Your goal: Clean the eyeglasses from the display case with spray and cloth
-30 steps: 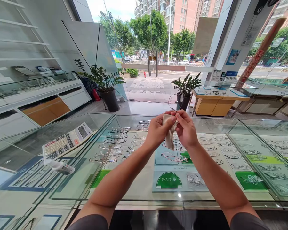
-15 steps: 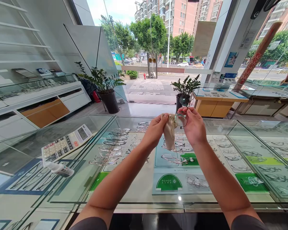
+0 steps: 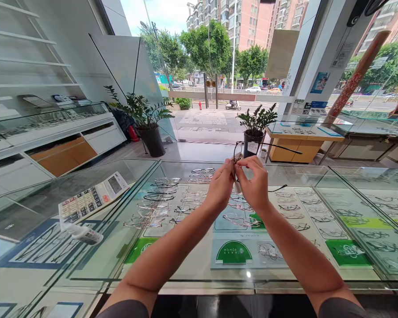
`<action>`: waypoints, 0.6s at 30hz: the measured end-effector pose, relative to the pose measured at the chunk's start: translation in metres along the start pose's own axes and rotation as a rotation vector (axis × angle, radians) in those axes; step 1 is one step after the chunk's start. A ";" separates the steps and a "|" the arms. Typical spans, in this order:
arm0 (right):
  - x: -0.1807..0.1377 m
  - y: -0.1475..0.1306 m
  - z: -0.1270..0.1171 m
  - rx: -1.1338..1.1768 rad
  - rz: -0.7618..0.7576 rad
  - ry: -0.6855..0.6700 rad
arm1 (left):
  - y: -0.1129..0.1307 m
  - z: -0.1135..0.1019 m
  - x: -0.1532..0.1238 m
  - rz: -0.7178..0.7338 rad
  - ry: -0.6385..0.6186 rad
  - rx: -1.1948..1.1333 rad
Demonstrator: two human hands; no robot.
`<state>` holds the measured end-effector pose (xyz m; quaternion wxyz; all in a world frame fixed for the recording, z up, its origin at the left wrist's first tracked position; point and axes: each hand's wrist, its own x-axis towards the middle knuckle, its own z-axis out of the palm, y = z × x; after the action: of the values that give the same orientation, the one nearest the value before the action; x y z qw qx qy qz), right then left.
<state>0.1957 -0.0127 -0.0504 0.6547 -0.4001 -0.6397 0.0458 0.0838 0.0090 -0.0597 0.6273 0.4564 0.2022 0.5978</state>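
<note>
Both hands, left (image 3: 220, 187) and right (image 3: 256, 184), pinch black-framed glasses (image 3: 240, 152) above glass display counter (image 3: 192, 265).

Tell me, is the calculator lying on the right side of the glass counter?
No, the calculator lies on the left part of the glass counter, well left of both hands holding the glasses.

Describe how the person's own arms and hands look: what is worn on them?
Both forearms are bare. The left hand and right hand wear no gloves; no rings or watch are visible. Dark grey short sleeves show only at the bottom edge, at the upper arms.
</note>
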 end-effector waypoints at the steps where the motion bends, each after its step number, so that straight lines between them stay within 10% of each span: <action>1: -0.002 0.000 0.001 -0.018 -0.011 0.017 | -0.003 0.001 -0.002 0.021 -0.016 0.022; 18: 0.012 -0.007 -0.022 -0.046 -0.035 0.206 | 0.017 0.006 -0.014 0.076 -0.314 0.514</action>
<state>0.2137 -0.0210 -0.0335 0.7085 -0.4062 -0.5767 -0.0218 0.0761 -0.0082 -0.0464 0.4921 0.6944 0.2300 0.4721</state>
